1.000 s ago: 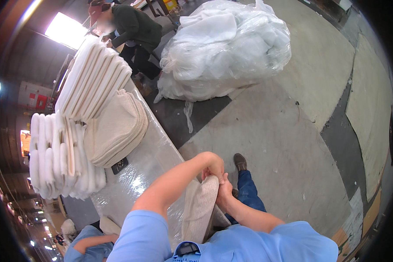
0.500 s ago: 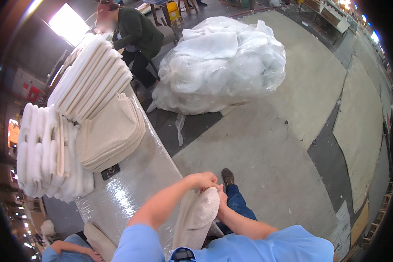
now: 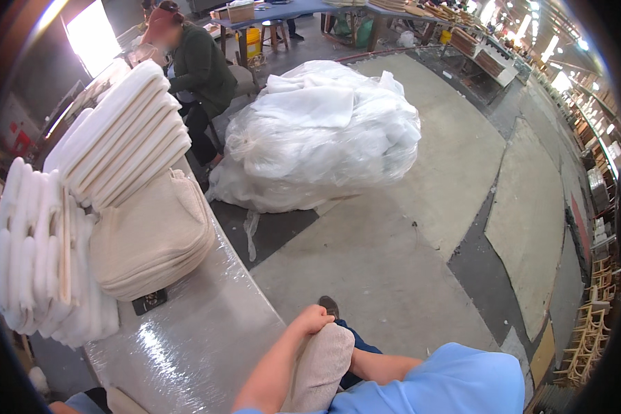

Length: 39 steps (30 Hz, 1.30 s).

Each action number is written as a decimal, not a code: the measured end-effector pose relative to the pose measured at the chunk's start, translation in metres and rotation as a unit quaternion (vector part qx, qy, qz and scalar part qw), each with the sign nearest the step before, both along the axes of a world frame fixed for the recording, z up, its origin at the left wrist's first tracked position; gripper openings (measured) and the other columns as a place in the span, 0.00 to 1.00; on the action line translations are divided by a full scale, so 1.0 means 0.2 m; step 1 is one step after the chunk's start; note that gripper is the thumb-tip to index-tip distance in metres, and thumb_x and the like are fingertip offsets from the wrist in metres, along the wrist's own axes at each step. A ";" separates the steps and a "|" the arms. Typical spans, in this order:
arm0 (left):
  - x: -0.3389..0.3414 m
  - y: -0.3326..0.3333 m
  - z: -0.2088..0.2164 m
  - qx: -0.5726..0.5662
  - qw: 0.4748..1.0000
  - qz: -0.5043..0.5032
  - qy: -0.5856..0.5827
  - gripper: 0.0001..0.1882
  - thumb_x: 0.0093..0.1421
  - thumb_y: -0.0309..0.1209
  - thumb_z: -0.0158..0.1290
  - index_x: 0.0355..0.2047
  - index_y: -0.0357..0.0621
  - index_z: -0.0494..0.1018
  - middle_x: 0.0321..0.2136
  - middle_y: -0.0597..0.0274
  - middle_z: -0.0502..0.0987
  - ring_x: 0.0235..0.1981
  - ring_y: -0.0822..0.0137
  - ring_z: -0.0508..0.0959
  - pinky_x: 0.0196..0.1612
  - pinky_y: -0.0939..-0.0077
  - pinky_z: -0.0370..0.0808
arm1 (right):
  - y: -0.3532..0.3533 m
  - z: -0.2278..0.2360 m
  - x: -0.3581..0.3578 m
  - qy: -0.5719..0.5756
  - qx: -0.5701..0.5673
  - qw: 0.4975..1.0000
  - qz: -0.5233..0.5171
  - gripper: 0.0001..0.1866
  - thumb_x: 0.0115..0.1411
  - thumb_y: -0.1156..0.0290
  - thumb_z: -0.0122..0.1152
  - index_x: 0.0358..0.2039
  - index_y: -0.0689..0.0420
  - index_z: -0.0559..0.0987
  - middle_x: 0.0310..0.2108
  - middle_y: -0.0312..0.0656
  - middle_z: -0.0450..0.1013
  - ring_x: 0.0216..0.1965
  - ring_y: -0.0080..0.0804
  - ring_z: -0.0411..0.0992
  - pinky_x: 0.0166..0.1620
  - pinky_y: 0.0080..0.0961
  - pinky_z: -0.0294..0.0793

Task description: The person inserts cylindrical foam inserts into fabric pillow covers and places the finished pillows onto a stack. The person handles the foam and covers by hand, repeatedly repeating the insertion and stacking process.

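My left hand (image 3: 312,321) is closed over the top end of a beige fabric cushion cover (image 3: 322,369) that stands upright against my lap, at the edge of the plastic-wrapped table (image 3: 186,338). My right hand is hidden behind the cover; only its forearm (image 3: 383,363) shows, reaching in from the right. A stack of finished beige cushions (image 3: 152,238) lies on the table to the left, with a leaning pile of white cushion pads (image 3: 124,134) behind it.
White foam pads (image 3: 34,255) stand on edge at the far left. A small black device (image 3: 150,301) lies on the table. A large clear bag of white filling (image 3: 321,134) sits on the concrete floor. Another person (image 3: 196,65) works seated beyond the table.
My view has tilted down and away, so my hands and the cover now sit lower in the picture. My left hand has stayed closed on the cover's top.
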<state>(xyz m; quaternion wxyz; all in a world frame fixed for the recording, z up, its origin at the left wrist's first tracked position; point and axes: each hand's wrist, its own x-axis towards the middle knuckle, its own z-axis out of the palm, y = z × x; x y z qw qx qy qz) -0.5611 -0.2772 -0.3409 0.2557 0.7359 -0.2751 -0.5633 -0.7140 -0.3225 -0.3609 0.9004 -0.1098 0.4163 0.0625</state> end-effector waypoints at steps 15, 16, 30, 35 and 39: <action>0.01 0.07 -0.11 0.012 0.999 0.006 -0.047 0.26 0.57 0.50 0.60 0.31 0.33 0.83 0.34 0.36 0.83 0.36 0.43 0.84 0.43 0.50 0.79 | -0.02 0.08 -0.02 0.026 -0.008 0.999 0.034 0.40 0.72 0.30 0.33 0.52 0.53 0.79 0.44 0.42 0.79 0.44 0.42 0.79 0.50 0.42 0.81; 0.00 0.08 -0.05 0.015 0.997 0.033 -0.064 0.26 0.57 0.50 0.60 0.32 0.33 0.83 0.35 0.35 0.83 0.38 0.42 0.84 0.45 0.51 0.79 | -0.03 0.08 -0.03 0.020 -0.001 0.999 0.049 0.40 0.72 0.29 0.33 0.52 0.53 0.79 0.44 0.42 0.79 0.44 0.42 0.79 0.50 0.42 0.81; -0.14 0.04 0.03 -0.001 0.992 0.122 -0.006 0.20 0.64 0.43 0.57 0.30 0.35 0.80 0.33 0.41 0.83 0.39 0.45 0.83 0.45 0.53 0.77 | -0.05 0.05 -0.19 0.057 -0.005 0.998 0.036 0.41 0.70 0.27 0.34 0.50 0.52 0.78 0.42 0.41 0.79 0.42 0.41 0.79 0.48 0.41 0.81; -0.14 0.10 -0.06 -0.034 0.981 0.190 0.021 0.22 0.64 0.44 0.56 0.21 0.37 0.76 0.26 0.44 0.81 0.31 0.47 0.82 0.39 0.54 0.76 | -0.04 -0.02 -0.19 0.073 -0.011 0.997 0.037 0.40 0.70 0.27 0.35 0.50 0.52 0.78 0.41 0.41 0.79 0.41 0.40 0.79 0.47 0.39 0.81; -0.13 0.10 -0.09 -0.016 0.984 0.174 0.024 0.18 0.63 0.41 0.57 0.29 0.35 0.80 0.31 0.42 0.83 0.38 0.45 0.83 0.44 0.54 0.77 | -0.03 -0.07 -0.19 0.069 -0.009 0.997 0.034 0.40 0.70 0.27 0.36 0.49 0.52 0.78 0.40 0.40 0.79 0.40 0.39 0.79 0.46 0.38 0.80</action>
